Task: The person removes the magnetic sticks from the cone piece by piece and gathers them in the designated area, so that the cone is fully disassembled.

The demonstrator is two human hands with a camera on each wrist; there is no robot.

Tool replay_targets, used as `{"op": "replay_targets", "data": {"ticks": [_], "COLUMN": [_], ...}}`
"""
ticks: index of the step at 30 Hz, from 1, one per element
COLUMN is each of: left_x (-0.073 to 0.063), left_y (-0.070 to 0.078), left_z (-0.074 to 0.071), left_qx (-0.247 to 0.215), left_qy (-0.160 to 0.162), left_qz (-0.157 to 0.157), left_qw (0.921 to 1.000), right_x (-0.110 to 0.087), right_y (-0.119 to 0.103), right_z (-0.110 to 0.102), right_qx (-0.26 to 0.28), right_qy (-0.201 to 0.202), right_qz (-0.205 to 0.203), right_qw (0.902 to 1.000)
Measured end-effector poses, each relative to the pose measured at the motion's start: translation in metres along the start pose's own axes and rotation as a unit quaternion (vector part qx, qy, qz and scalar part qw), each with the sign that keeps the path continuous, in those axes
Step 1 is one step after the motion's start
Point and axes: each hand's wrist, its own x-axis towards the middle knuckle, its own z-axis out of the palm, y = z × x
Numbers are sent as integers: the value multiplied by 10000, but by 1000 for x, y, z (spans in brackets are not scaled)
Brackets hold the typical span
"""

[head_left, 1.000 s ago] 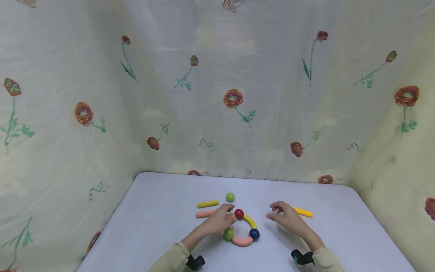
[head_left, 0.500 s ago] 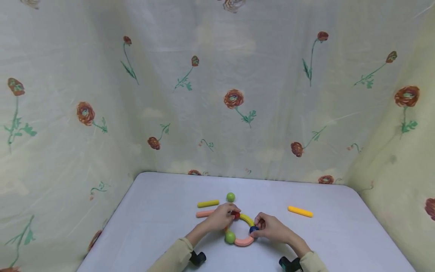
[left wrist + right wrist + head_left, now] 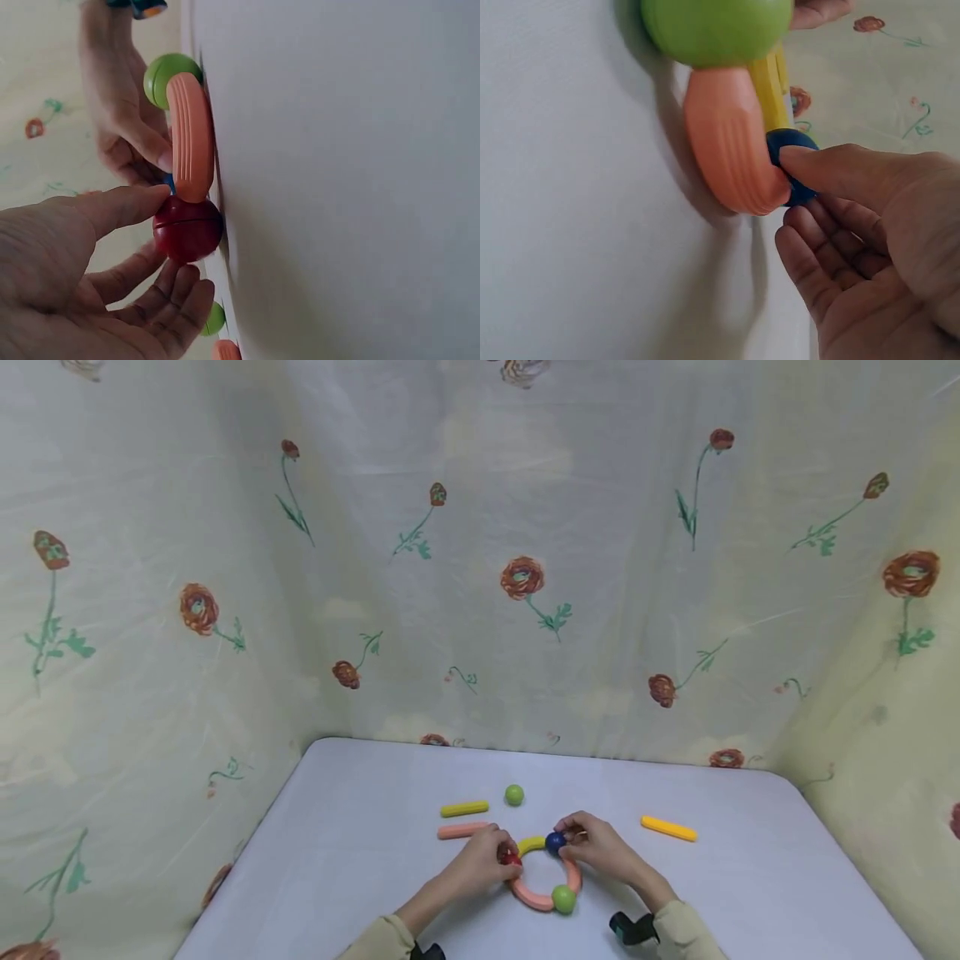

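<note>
A ring of curved sticks and balls lies on the table between my hands. My left hand (image 3: 480, 862) holds the red ball (image 3: 187, 229) at the ring's left side, thumb on one side and fingers on the other. At the far right of the ring, my right hand (image 3: 600, 845) pinches the blue ball (image 3: 555, 842). A curved yellow stick (image 3: 532, 843) joins these two balls. Two curved pink sticks meet at a green ball (image 3: 564, 898) at the near right; one pink stick (image 3: 731, 142) runs up to the blue ball, the other pink stick (image 3: 192, 139) to the red.
Beyond the ring lie a loose green ball (image 3: 514, 794), a straight yellow-green stick (image 3: 465, 809) and a straight pink stick (image 3: 459, 831). An orange-yellow stick (image 3: 669, 828) lies to the right on the white table (image 3: 360, 827). Flowered curtains (image 3: 600, 610) surround the table's back and sides.
My right hand has come in from the right and taken the blue ball, while my left hand has taken the red ball. The ring has turned counterclockwise, its green ball going from near left to near right.
</note>
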Motion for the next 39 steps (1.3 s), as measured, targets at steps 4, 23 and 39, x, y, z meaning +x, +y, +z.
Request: {"op": "replay_targets", "data": {"ticks": [4,23,39], "left_x": [-4,-9,-9], "left_y": [1,0,0], "left_z": [5,9,12], "left_qx": [237,704,555], "left_qy": [-71,-617,-643], "left_qz": [-30,237,138], "left_qw": [9997,9953,9963], "right_x": [-3,-16,-27], "right_y": [0,-4,5], "right_z": [3,13,10], "right_qx": [-59,-648,-931], "right_qy": [219,963,1384], "right_qz": [-33,976,700], "right_qw": [9997,9884,9835]}}
